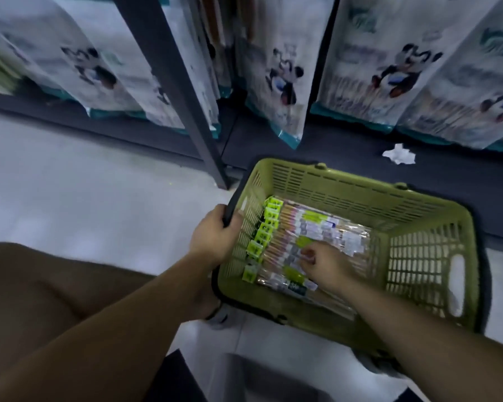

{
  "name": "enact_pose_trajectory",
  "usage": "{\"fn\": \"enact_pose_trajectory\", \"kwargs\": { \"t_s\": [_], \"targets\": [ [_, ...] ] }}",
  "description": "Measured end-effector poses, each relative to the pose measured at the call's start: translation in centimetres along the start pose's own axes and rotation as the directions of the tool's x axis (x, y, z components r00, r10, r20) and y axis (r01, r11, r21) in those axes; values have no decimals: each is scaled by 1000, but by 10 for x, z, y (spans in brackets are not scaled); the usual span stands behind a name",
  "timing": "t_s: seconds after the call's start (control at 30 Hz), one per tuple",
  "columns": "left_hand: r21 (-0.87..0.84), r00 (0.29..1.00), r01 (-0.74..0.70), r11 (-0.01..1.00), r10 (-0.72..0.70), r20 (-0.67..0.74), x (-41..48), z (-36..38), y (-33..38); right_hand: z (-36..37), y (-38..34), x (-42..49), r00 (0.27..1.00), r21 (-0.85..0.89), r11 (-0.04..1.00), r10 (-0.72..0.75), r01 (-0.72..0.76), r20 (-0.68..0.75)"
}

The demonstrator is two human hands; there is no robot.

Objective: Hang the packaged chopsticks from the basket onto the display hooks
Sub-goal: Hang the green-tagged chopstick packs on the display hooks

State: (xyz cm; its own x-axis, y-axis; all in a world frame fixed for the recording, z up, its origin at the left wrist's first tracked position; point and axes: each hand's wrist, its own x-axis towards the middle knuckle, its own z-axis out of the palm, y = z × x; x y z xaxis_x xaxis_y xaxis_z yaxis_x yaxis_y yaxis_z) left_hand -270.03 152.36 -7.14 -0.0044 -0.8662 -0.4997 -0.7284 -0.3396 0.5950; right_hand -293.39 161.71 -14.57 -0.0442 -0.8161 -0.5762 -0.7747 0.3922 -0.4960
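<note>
1 green basket (360,195) sits on the floor (70,184), the landmark here. The chopstick packs (325,227) lie flat in its bottom, stacked side by side at the left end. Their green hang tabs (269,216) all sit against the left wall, likely so each can be lifted tab-first. About 7 tabs can be counted; blur blocks an exact pack count.

2 hands are in view. The left hand (215,236) is at the basket's left end, its grip wrapped round the black handle (230,210), probably to steady the basket during picking. The right hand (328,265) is inside the basket on top of the stack, grip curled down and apparently pinching the upper pack.

Beyond the basket there is 1 dark upright post (174,82), hanging printed bags (360,68) showing at least 4 cartoon prints, and 1 crumpled paper (398,153). No hooks are visible. Judgement: this is the pick step, with nothing hung from this handful yet.
</note>
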Motion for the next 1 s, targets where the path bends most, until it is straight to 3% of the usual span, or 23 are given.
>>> {"fn": "enact_pose_trajectory", "kwargs": {
  "t_s": [0.13,0.3,0.73,0.87,1.0],
  "targets": [
    [-54,1000,19,998,-20,-16,4,5,-1,16,5,13,993,-97,992,-68,77,93],
    [-68,999,31,997,-34,-33,8,8,-2,32,7,17,994,-344,933,-90,107,65],
    [-119,999,22,993,-25,-24,10,10,-3,35,3,8,996,-263,961,-78,88,50],
    [-111,1000,12,994,-13,-10,7,8,-1,27,8,9,990,-218,970,-83,106,113],
    [-91,1000,-4,996,5,12,5,7,0,4,13,11,994,-122,992,-29,42,102]
  ]
}}
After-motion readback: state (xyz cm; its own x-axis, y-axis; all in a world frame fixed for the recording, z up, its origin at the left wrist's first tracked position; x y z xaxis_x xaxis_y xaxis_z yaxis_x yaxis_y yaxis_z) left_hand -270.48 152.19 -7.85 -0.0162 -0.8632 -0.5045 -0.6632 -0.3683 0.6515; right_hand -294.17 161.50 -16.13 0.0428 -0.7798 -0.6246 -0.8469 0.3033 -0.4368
